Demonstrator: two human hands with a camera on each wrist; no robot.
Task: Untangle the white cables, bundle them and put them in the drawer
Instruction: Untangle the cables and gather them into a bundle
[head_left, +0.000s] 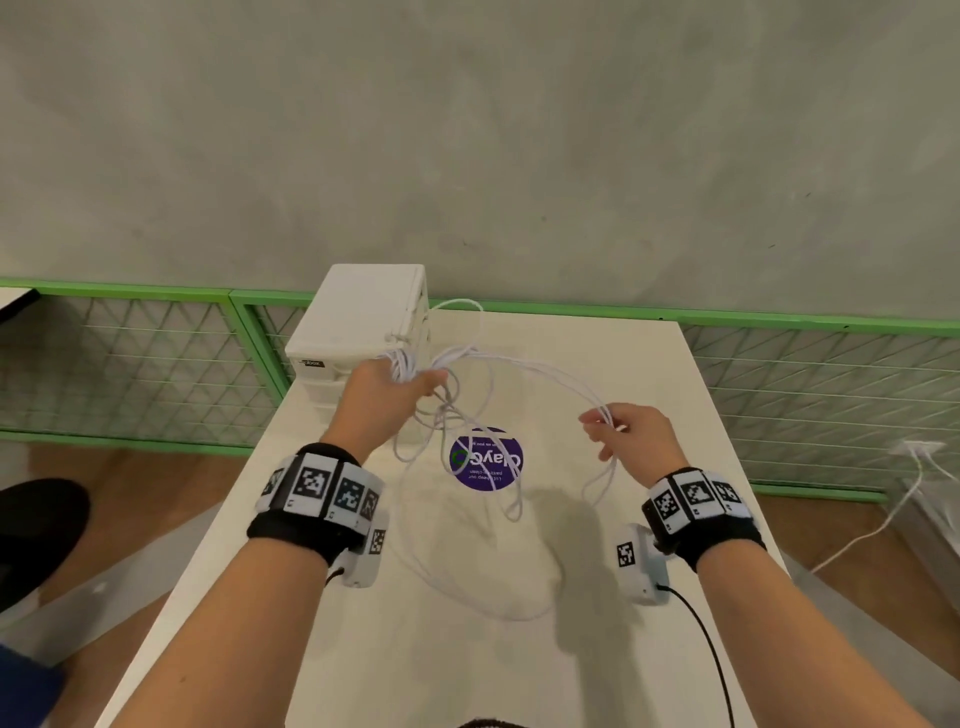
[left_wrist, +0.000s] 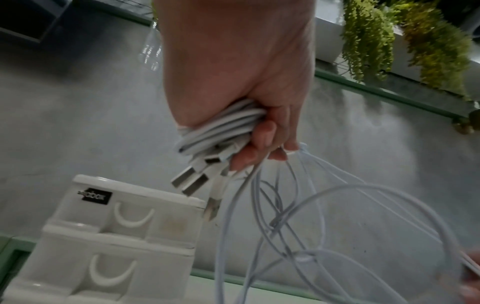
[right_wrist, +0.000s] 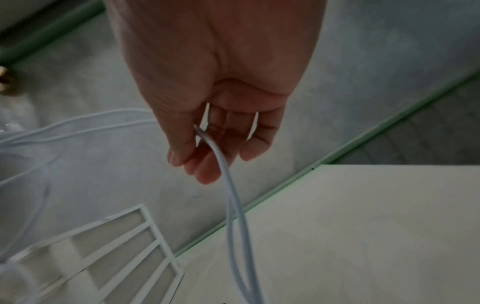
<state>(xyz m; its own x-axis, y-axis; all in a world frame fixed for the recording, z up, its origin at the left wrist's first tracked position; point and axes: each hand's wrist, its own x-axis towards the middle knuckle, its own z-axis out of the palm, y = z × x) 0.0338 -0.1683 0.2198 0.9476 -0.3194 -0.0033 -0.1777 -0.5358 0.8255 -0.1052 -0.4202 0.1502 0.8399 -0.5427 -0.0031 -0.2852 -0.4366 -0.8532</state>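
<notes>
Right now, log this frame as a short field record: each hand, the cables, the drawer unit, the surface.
left hand: grips a coiled bunch of the white cables, USB plugs sticking out below the fingers
right hand: pinches a loop of cable strands, held apart from the left
cables: loose loops hang between the hands, crossing and tangled, down onto the table
drawer unit: white, at the table's far left corner; visible drawers closed
purple sticker: on the table under the loops
task stage: untangling, not yet bundled

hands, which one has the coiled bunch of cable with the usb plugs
The left hand: it grips a coiled bunch of white cables with the USB plugs sticking out below. The right hand only pinches loose strands.
</notes>
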